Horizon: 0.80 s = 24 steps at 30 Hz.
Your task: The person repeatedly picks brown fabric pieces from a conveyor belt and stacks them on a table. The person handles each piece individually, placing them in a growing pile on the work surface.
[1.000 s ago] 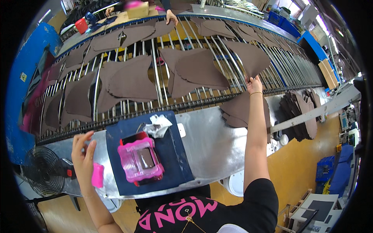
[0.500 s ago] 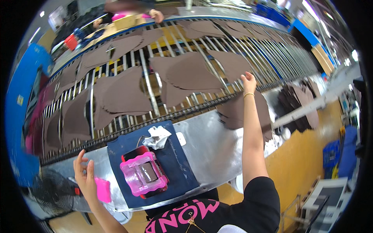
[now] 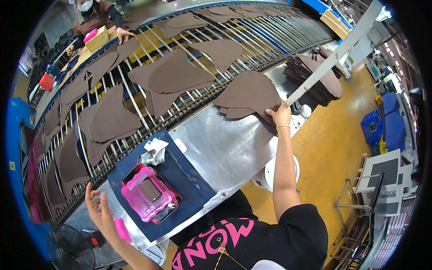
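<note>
My right hand [image 3: 280, 115] is at the near right edge of a small stack of flat, rounded brown cut pieces [image 3: 249, 93]. Its thumb lies over the edge and its other fingers are partly hidden, so it appears to grip the top piece. The stack rests on the metal table beside the roller conveyor. My left hand [image 3: 100, 210] hovers over the table's left end, fingers apart and holding nothing. Near it are a pink block [image 3: 121, 230] and a pink plastic basket [image 3: 148, 191] with a dark brown block inside, on a dark blue mat [image 3: 191, 182].
Brown pieces [image 3: 180, 72] lie along the conveyor [image 3: 128, 92]. A slanted metal post [image 3: 333, 56] rises beside my right hand, before a taller brown pile [image 3: 315, 76]. White crumpled cloth [image 3: 154, 151] lies on the mat. A fan [image 3: 71, 247] stands at left; a masked co-worker [image 3: 96, 18] is across.
My right hand has come down from above the conveyor to the stack's edge. The view has swung right, and the co-worker's hand now touches a piece on the far side.
</note>
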Available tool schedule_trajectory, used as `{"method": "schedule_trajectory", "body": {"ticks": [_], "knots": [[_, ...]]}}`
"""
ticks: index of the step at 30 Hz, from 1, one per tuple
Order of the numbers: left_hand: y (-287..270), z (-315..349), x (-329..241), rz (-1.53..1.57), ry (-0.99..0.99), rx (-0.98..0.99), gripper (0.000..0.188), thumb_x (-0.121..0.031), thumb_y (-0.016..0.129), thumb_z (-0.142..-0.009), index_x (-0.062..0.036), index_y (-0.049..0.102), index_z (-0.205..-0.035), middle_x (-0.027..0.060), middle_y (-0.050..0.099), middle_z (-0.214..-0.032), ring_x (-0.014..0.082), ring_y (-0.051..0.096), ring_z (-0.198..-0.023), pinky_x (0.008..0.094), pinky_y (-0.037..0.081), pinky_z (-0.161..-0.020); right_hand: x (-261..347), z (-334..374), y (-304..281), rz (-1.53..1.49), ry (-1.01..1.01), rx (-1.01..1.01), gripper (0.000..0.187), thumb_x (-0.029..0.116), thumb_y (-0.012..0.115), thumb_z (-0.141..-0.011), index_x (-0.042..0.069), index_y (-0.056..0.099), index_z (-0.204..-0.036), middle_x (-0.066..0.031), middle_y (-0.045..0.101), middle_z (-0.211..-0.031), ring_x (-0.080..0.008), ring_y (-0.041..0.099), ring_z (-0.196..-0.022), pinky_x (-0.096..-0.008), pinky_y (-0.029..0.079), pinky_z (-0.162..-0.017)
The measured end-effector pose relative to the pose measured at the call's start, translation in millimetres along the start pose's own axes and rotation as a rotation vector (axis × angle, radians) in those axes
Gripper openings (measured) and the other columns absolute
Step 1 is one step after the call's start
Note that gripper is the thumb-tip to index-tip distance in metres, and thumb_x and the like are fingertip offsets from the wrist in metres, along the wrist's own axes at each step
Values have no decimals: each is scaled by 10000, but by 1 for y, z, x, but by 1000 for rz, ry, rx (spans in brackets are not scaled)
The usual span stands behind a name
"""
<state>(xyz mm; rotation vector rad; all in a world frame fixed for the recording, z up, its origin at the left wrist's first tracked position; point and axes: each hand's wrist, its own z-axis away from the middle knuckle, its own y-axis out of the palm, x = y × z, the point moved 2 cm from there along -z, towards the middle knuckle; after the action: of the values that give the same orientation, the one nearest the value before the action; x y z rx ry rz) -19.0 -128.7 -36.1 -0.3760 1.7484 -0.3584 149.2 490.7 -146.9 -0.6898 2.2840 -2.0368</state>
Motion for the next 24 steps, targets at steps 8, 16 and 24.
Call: {"method": "schedule_trajectory", "body": {"ticks": [8,16,24], "knots": [[-25,23,6,17,-29,-21,488,-138,618,-896,-91,466,-1358,35,518,-1029,41,430,-698,175,335,-474,1,3,-18,-21,-209,10,609,234,778,-723,64,510,-1243,-230,637,-1059,-320,640,-956,-463,507,-791],[-7,25,-30,40,-76,17,430,-77,615,-874,-99,533,-1295,17,526,-1031,33,458,-734,169,354,-502,94,84,-124,-542,-430,208,357,117,419,-981,122,447,-1336,-145,657,-731,-159,630,-490,-267,487,-416],[33,5,-43,291,118,121,646,-68,711,-798,-46,416,-1372,122,441,-1312,234,525,-1155,373,456,-966,180,176,-172,-1291,-813,680,310,135,452,-988,-31,412,-1246,-145,630,-806,-182,613,-490,-239,491,-401]]}}
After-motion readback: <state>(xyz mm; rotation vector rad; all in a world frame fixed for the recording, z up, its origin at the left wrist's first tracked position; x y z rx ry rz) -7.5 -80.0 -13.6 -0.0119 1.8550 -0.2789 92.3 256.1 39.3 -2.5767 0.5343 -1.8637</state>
